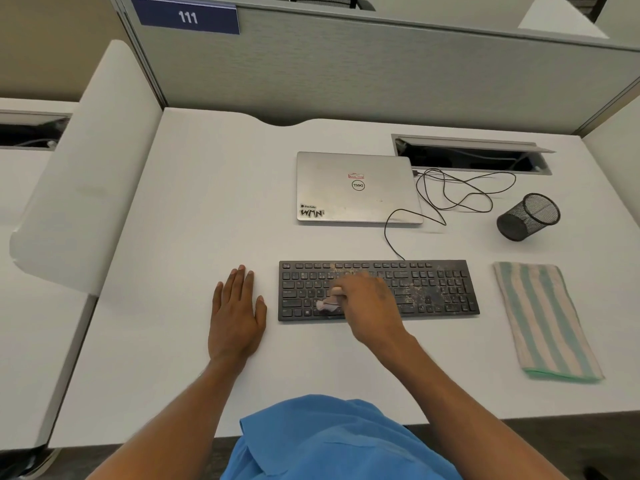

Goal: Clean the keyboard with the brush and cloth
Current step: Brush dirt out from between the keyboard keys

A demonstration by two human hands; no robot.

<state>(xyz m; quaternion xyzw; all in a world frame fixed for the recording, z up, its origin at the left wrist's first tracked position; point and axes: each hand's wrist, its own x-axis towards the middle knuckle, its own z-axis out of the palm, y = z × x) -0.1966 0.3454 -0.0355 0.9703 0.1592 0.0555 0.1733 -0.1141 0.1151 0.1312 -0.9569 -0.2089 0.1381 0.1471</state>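
So from where I'm standing this one's maybe a third of the way in, brushing stage only. The keyboard [433,289] sits flat on the table [207,202] right in front of the person. The right hand [367,303] is over its left-middle keys, fingers wrapped round the handle of a small brush [330,301] with the bristles down near the bottom rows. That hand is a bit blurry, so I can't say exactly how the grip sits.

The left hand [237,313] lies flat on the table just left of the keyboard, fingers straight, holding nothing.

There's plenty of brownish dust and crumbs on the middle and right side of the keys. The left end looks cleaner to me, so I'd guess the right half is left to brush.

The striped cloth [543,320] is folded on the table just right of the keyboard with no hand on it, so the wipe-down hasn't started yet.
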